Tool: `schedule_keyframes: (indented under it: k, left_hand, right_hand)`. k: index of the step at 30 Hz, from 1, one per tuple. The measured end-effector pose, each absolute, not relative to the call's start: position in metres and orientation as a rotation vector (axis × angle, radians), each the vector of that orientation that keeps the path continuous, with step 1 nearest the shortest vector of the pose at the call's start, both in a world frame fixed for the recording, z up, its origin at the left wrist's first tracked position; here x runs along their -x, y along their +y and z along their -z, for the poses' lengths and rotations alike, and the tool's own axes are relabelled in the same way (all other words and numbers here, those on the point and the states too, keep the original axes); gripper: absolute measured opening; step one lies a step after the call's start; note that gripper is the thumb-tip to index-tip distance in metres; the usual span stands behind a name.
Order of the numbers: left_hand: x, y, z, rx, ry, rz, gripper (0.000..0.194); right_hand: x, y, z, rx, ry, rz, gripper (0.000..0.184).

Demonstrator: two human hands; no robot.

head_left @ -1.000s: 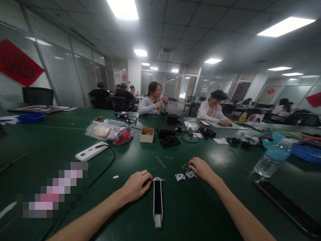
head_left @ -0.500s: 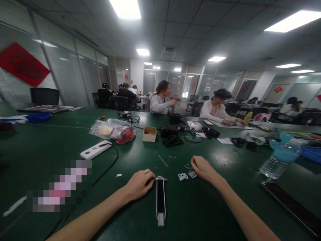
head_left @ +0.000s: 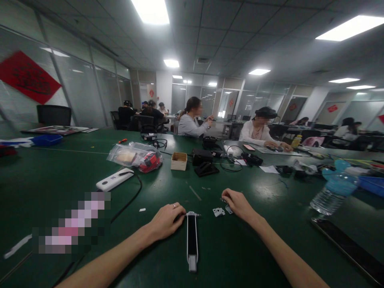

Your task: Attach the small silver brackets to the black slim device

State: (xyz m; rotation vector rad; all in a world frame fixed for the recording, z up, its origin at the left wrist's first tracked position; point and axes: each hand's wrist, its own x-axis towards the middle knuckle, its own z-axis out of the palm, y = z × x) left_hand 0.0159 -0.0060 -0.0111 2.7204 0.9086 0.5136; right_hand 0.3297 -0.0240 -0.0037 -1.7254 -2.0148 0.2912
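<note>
On my green workbench [head_left: 240,256], my left hand [head_left: 166,221] curls right beside the black-and-silver bar [head_left: 192,240], and my right hand [head_left: 237,204] sits curled at the small metal hinge plates [head_left: 219,212]. Honestly can't tell if either's gripping.

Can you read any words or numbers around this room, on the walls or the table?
Nothing here can be read.
Red banner on the left glass wall: dark writing, too blurred.
Small red sign on the far wall: too small.
White corded gadget on the table: tiny marks, too small.
</note>
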Motion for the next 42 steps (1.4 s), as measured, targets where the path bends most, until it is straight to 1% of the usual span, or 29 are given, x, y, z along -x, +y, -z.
schedule_keyframes:
  k: [3, 8, 11, 15, 21, 24, 27, 36, 42]
  left_hand:
    - [-0.016, -0.006, 0.012, -2.723, 0.904, -0.511, 0.016]
    - [-0.016, -0.005, 0.014, -2.735, 0.913, -0.508, 0.017]
    - [-0.016, -0.006, 0.013, -2.729, 0.926, -0.502, 0.017]
    - [-0.016, -0.008, 0.009, -2.694, 0.940, -0.545, 0.017]
    - [-0.016, -0.015, 0.003, -2.665, 0.949, -0.669, 0.019]
    - [-0.018, -0.018, 0.006, -2.721, 0.859, -0.748, 0.017]
    - [-0.021, -0.020, 0.010, -2.786, 0.750, -0.798, 0.015]
    - [-0.023, -0.019, 0.012, -2.823, 0.714, -0.918, 0.012]
    - [-0.017, -0.015, 0.004, -2.784, 0.935, -0.818, 0.010]
  right_hand:
    - [-0.330, -0.025, 0.005, 1.766, -2.059, -0.258, 0.016]
    - [-0.329, -0.025, 0.003, 1.855, -2.088, -0.113, 0.018]
    - [-0.329, -0.026, 0.001, 1.830, -2.060, -0.079, 0.019]
    - [-0.314, -0.033, 0.000, 1.634, -2.017, -0.100, 0.016]
    - [-0.250, -0.058, 0.002, 1.171, -2.170, -0.080, 0.013]
    - [-0.226, -0.067, 0.003, 0.968, -2.250, -0.029, 0.015]
    - [-0.219, -0.070, 0.004, 0.874, -2.217, -0.010, 0.016]
    - [-0.222, -0.069, 0.005, 0.890, -2.184, -0.032, 0.018]
    - [-0.237, -0.065, 0.003, 1.090, -2.192, 0.010, 0.017]
